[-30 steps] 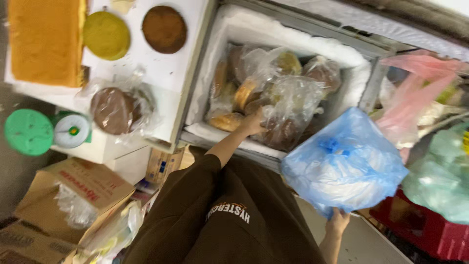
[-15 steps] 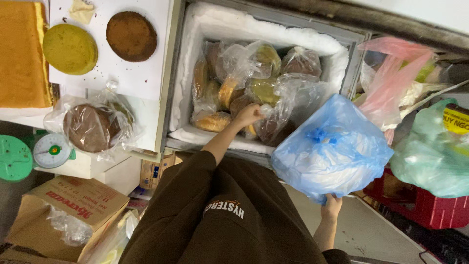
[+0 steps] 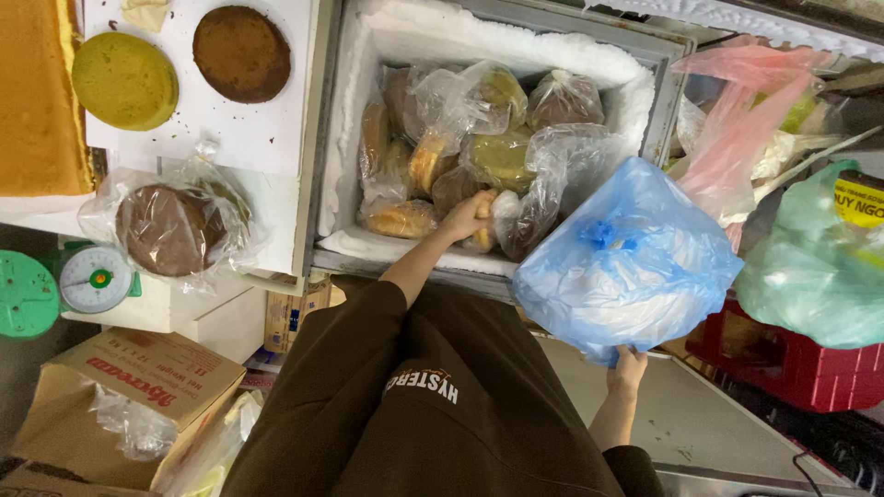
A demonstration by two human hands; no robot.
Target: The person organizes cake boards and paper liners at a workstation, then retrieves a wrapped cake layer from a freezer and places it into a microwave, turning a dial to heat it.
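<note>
Grip, left hand (image 3: 468, 217): your fingers are closed around a wrapped cake (image 3: 511, 216) inside the freezer (image 3: 479, 37), at the front of the pile, just inside the near wall. Grip, right hand (image 3: 627, 370): closed from below on the bottom of a blue bag (image 3: 626, 262), which you hold up beside the freezer's right front corner; how much of the film your fingers have gathered cannot be told. Contents of freezer: further wrapped cakes, brown, green and golden, packed touching one another, frost thick along the rim. Hazards, as judged: the thin wrap may be stuck to its neighbours, so a sharp pull could tear it or drag a second cake up and over the edge. The blue bag looks full and is held only at its base; a loose pinch could let it tip and spill. Frosted film is slippery, so a light hold may slide. Adjacent items: bagged brown cake (image 3: 168, 228) on the counter to the left, green scale (image 3: 95, 278) below it, pink bag (image 3: 737, 129) to the right.
</note>
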